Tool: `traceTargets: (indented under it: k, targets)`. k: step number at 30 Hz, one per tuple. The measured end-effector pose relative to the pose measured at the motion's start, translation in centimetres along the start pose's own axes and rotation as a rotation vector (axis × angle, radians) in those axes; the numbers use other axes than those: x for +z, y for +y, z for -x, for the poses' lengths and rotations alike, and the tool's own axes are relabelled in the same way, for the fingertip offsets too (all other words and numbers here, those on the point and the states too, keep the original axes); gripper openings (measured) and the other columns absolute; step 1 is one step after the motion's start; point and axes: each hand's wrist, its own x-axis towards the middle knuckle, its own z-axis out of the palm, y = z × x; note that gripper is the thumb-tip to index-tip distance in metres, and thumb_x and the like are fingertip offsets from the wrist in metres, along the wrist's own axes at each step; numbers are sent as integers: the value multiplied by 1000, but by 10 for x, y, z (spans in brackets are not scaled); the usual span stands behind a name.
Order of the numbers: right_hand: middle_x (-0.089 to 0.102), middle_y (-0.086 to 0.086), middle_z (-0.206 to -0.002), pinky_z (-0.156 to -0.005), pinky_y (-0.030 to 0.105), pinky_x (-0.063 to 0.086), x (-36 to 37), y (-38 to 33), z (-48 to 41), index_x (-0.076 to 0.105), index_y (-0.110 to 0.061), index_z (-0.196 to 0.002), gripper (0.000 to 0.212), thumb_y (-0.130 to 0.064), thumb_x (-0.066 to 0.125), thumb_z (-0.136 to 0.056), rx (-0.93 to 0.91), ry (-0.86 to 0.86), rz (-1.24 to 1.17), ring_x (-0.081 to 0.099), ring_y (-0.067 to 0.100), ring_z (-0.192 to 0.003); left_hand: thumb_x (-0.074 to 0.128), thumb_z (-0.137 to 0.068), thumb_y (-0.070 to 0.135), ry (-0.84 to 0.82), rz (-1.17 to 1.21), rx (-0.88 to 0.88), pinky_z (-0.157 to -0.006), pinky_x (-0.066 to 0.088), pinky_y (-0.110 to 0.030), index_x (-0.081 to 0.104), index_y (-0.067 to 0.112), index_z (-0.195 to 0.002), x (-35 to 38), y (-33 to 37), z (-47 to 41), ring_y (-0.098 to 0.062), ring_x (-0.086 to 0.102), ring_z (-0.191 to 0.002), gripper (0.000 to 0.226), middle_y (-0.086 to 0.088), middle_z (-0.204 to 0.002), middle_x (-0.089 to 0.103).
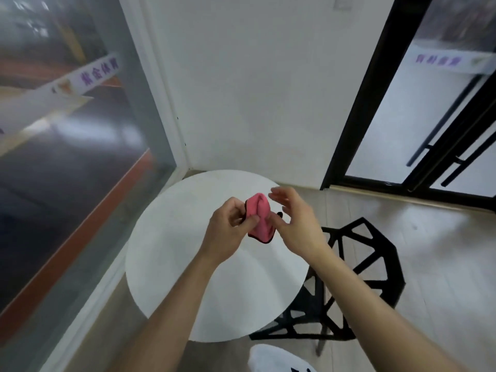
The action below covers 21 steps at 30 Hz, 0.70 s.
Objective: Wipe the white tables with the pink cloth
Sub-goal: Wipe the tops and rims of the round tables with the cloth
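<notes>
- Head view: the left hand pinches the pink cloth between thumb and curled fingers and holds it bunched in the air above the round white table. The cloth does not touch the tabletop.
- Head view: the right hand is just beside the cloth with its fingers loosely extended and spread. It has no clear grip on anything, and I cannot tell whether its thumb touches the cloth's black-trimmed edge.
- Head view: the step in hand looks like readying the cloth, with wiping not yet begun. It should go better if the bunch is folded into a flat pad, so that a broad face meets the surface rather than a lump.
- Head view: the table stands in a corner between the glass pane and the wall, with a black chair tucked against its right side. Starting at the far rim and drawing overlapping strokes toward the body would likely cover the whole top, and the chair may crowd the right edge.
</notes>
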Motion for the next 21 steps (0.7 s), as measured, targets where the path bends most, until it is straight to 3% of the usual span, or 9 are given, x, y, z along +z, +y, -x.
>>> traceTargets:
  k: [3, 5, 7, 9, 12, 14, 17, 21]
  targets:
    - [66, -23, -110, -87, 41, 62, -10, -2, -3, 70, -39, -106, 9, -39, 71, -97, 0, 143, 90, 70, 1, -100, 80, -92, 22, 150, 5, 10, -63, 50, -51, 51, 10, -81, 20, 13, 1, -37, 56, -62, 33, -19, -71, 60]
    - [73, -17, -97, -80, 40, 62, -17, -10, -1, 71, -37, -96, 12, -48, 68, -99, 29, 114, 29, 72, 5, -87, 81, -94, 23, 210, 6, -1, -62, 51, -51, 50, 15, -80, 27, 16, 2, -32, 53, -60, 35, -10, -66, 58]
    - [76, -12, -89, -78, 32, 62, -22, -20, 1, 72, -34, -97, 23, -57, 71, -97, 61, 34, -56, 73, 4, -85, 80, -94, 35, 222, 10, -6, -69, 55, -48, 56, 23, -89, 28, 21, 7, -20, 60, -67, 27, 4, -71, 67]
    - [76, -11, -88, -77, 29, 60, -23, -24, 0, 72, -33, -97, 25, -58, 74, -94, 76, 16, -23, 72, 4, -85, 77, -94, 39, 189, 22, -22, -85, 63, -51, 62, 32, -109, 26, 27, 11, -21, 75, -84, 23, 5, -89, 80]
    - [76, -11, -88, -81, 40, 61, -24, -25, -9, 74, -31, -97, 13, -42, 68, -100, 64, 12, 76, 72, 6, -85, 73, -97, 13, 122, 9, 1, -95, 62, -50, 65, 33, -126, 18, 35, 13, -23, 76, -101, 36, 4, -105, 81]
    - [78, -13, -91, -84, 38, 61, -28, -30, -14, 76, -31, -100, 11, -35, 66, -102, 50, -56, 65, 72, 5, -87, 74, -97, 5, 93, 34, 2, -101, 61, -47, 70, 26, -128, 11, 42, 14, -18, 75, -109, 37, 6, -114, 80]
    - [79, -14, -96, -88, 29, 57, -33, -38, -16, 79, -29, -104, 13, -28, 67, -104, -5, -163, 12, 72, 2, -91, 82, -96, 13, 102, 93, -64, -104, 61, -51, 74, 24, -124, -2, 51, 16, -20, 77, -111, 31, 3, -114, 81]
    - [68, -10, -110, -93, 32, 55, -34, -44, -19, 82, -33, -112, 14, -34, 72, -102, -29, -154, 71, 68, 4, -100, 82, -96, 14, 53, 117, -81, -99, 64, -45, 72, 20, -123, -15, 60, 18, -25, 79, -106, 29, -4, -108, 83]
